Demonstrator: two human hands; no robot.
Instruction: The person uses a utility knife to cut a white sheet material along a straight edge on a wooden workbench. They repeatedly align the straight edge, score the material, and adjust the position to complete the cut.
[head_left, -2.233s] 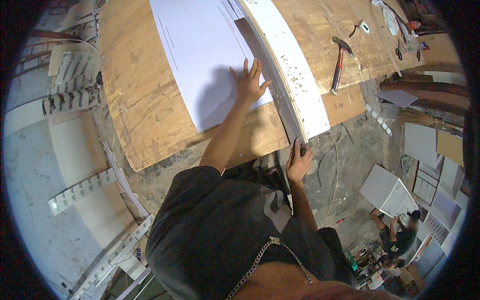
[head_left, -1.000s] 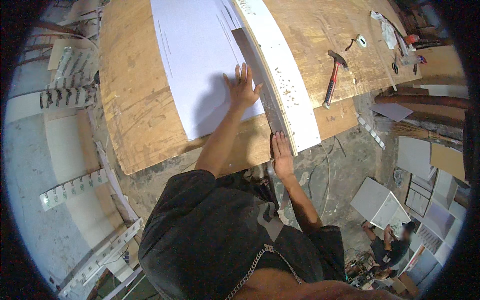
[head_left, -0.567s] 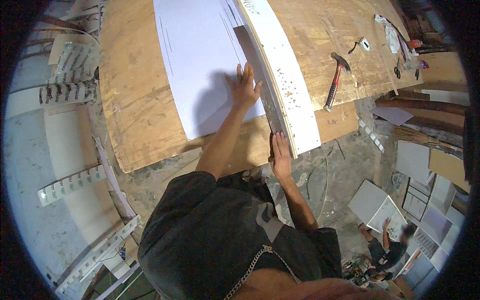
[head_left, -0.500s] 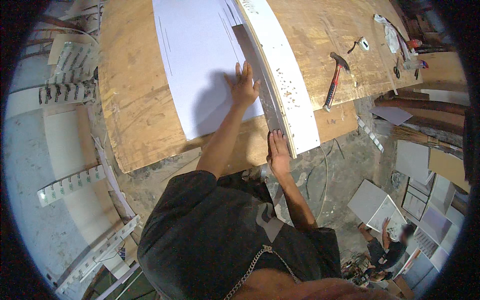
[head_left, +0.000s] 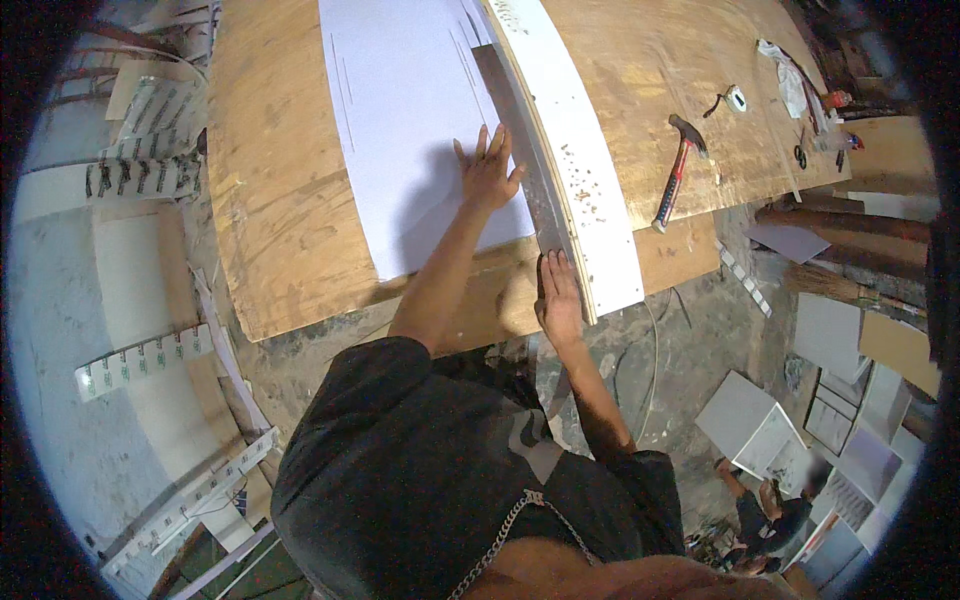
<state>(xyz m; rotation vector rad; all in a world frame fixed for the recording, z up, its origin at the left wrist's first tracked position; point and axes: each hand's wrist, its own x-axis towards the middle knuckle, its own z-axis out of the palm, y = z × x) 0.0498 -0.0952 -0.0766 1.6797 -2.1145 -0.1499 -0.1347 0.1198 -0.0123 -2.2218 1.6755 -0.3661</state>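
On the wooden worktable (head_left: 268, 200) lies a white sheet (head_left: 400, 110) with thin dark lines along it. A long dark grey flat strip (head_left: 508, 95) rests along the sheet's right side, against a long white board (head_left: 572, 130) with a raw, layered edge. My left hand (head_left: 487, 180) is open, fingers spread, lying on the sheet with its thumb side at the strip. My right hand (head_left: 560, 298) presses flat on the strip's near end, fingers stretched out and side by side, next to the board's near end. Neither hand grasps anything.
Right of the board lie a claw hammer (head_left: 676, 180) with a red and black handle, a tape measure (head_left: 736, 98) and scissors (head_left: 800, 156). Small debris dots the board. Lower right, another person (head_left: 778, 518) works beside a white box (head_left: 745, 415). Panels (head_left: 830, 325) stand behind.
The view has shifted slightly. My right hand sits a little farther up the strip; my left hand stays spread on the sheet. The other person's raised arm has come down from the box.
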